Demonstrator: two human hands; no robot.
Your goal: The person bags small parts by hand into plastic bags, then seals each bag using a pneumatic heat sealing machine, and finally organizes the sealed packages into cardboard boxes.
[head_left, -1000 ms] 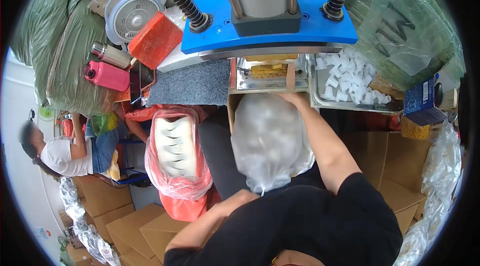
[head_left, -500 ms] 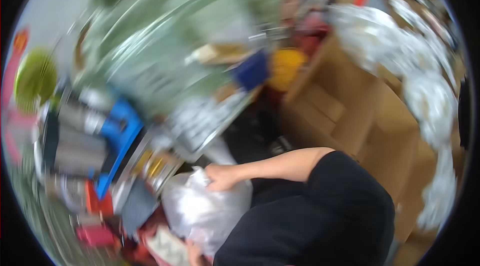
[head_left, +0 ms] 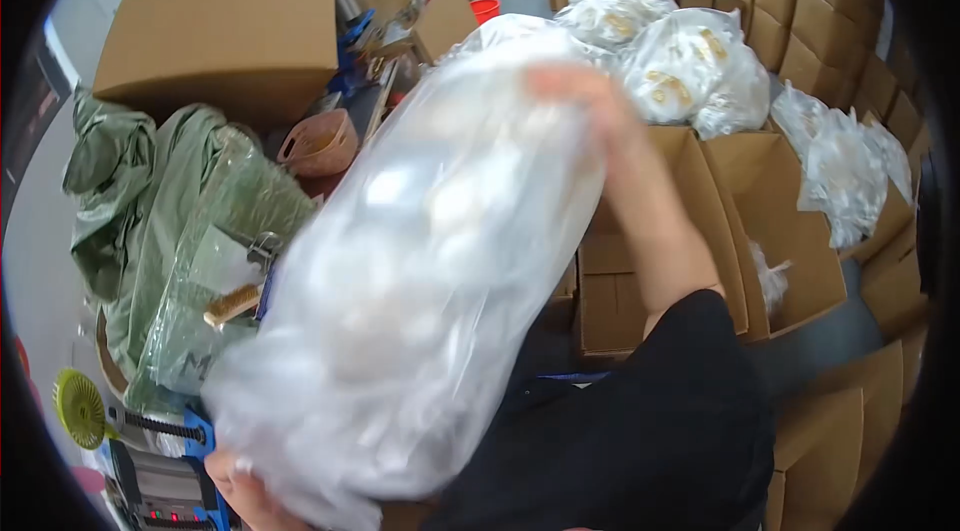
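Observation:
A large clear plastic bag (head_left: 400, 261), filled with whitish contents that I cannot make out, stretches diagonally across the view. At its upper end my right hand (head_left: 585, 101) is closed on the plastic, smeared by motion. My left hand (head_left: 245, 491) grips the lower left corner of the same bag, fingers curled against it. The bag is held up in the air and tilted, hiding much of what lies behind it. Just beyond its right edge stands an open cardboard box (head_left: 650, 281).
Filled plastic bags (head_left: 690, 66) sit on boxes at the back right. Stacked cartons (head_left: 785, 1) line the right side. On the left are green sheeting (head_left: 165, 201), a wooden brush (head_left: 232, 305), a yellow-green fan (head_left: 80, 408) and a machine with lit indicators (head_left: 170, 486). A pink basket (head_left: 320, 143) stands behind.
The bag has been raised from low beside the bench and now spans the view between both hands. My view has swung up and right, showing more boxes and bags.

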